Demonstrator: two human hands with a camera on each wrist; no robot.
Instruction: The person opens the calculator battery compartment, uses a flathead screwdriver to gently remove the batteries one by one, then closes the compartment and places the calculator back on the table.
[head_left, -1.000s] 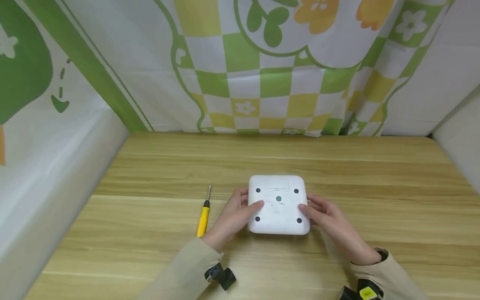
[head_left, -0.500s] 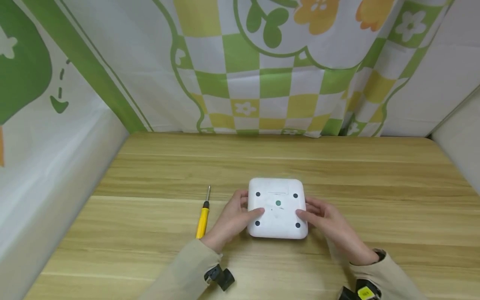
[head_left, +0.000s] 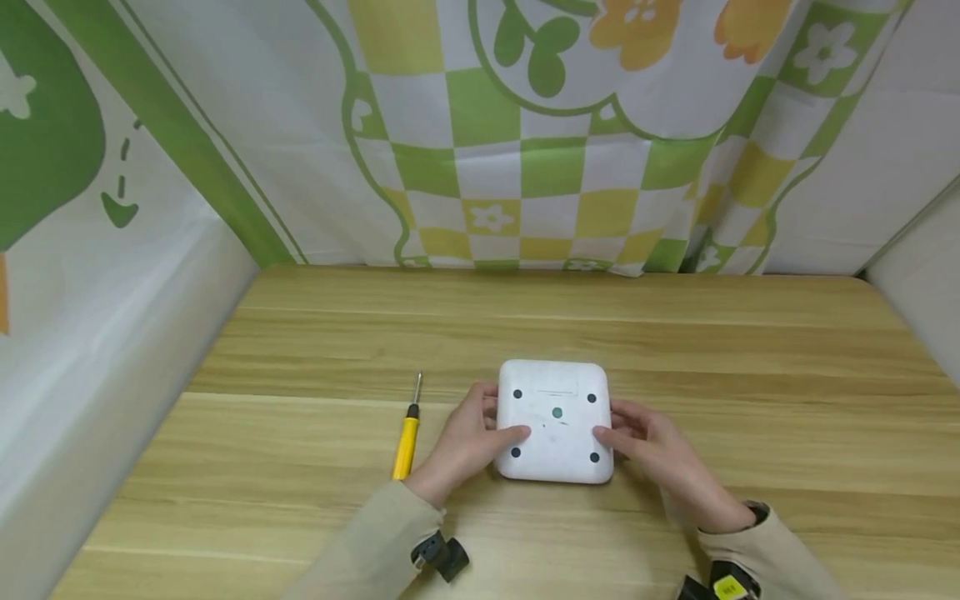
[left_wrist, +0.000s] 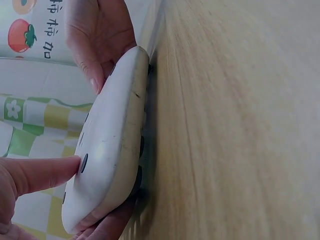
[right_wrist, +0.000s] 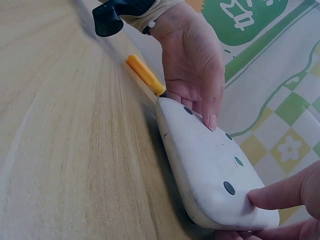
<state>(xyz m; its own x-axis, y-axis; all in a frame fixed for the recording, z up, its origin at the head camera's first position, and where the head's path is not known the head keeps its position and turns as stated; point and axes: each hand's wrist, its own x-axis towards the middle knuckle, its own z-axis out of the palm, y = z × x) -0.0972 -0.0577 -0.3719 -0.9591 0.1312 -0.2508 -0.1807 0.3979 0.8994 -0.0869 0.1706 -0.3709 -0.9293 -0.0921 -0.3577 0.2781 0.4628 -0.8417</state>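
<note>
One white box (head_left: 556, 433), left grip (head_left: 467, 437) at one side, right grip (head_left: 663, 450) opposite

Soft light seems to fall from above in here, laying a pale sheen on the near part of the bench (head_left: 517, 550) and a brighter streak along the cloth (head_left: 157, 275) at left; the curtain (head_left: 551, 171) behind looks duller. Dark shadow hugs the box's (head_left: 555, 462) underside, and in the left wrist view a small highlight sits on its white face. Both wrist views smear the bench grain; the head view is fairly sharp.
</note>
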